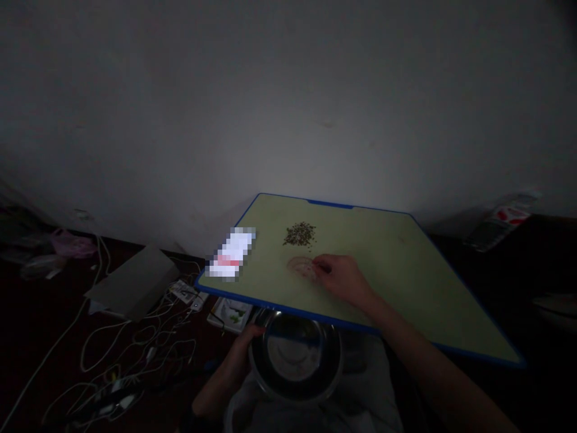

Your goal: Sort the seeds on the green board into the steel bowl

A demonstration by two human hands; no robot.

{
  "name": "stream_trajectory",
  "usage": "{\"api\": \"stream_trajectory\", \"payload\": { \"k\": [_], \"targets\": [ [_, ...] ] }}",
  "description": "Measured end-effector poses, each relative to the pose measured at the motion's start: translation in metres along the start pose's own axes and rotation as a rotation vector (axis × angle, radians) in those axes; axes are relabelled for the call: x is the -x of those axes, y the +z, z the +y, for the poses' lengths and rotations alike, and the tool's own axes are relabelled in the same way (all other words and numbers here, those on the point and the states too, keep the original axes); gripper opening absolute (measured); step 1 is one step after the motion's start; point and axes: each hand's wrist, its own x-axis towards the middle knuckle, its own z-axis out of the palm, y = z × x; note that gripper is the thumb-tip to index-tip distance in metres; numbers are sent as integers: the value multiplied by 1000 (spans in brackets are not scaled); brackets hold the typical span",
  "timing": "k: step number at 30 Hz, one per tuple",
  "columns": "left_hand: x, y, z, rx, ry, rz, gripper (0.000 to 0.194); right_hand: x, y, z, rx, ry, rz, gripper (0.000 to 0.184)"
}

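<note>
My left hand [238, 355] grips the left rim of a shiny metal bowl [295, 394] below the near edge of a pale green board with a blue rim [406, 276]. Over the board, the fingers of my right hand [340, 276] are pinched at the right edge of a thin, see-through round dish [302, 266] with a faint pinkish tint. It is dim, so the dish's exact kind is hard to make out. Just beyond it lies a loose pile of small dark seed-like bits [300, 234].
A lit phone [232, 255], its screen blurred out, lies at the board's left edge. Left on the floor are a grey box [135, 279], tangled white cables [148, 337] and a pink bag [72, 243]. A plastic package [502, 219] is at right; a wall stands behind.
</note>
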Motion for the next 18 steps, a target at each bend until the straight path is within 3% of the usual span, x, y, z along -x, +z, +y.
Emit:
{"api": "stream_trajectory", "payload": {
  "k": [4,8,18],
  "targets": [
    [-6,-6,-3,32,-18,-50,18,-12,-7,23,3,110,29,21],
    [-10,-11,-4,23,-49,-3,16,-15,-18,46,61,209,29,22],
    [-7,-7,-3,27,6,24,15,-31,-32,79,110,284,89,22]
  ]
}}
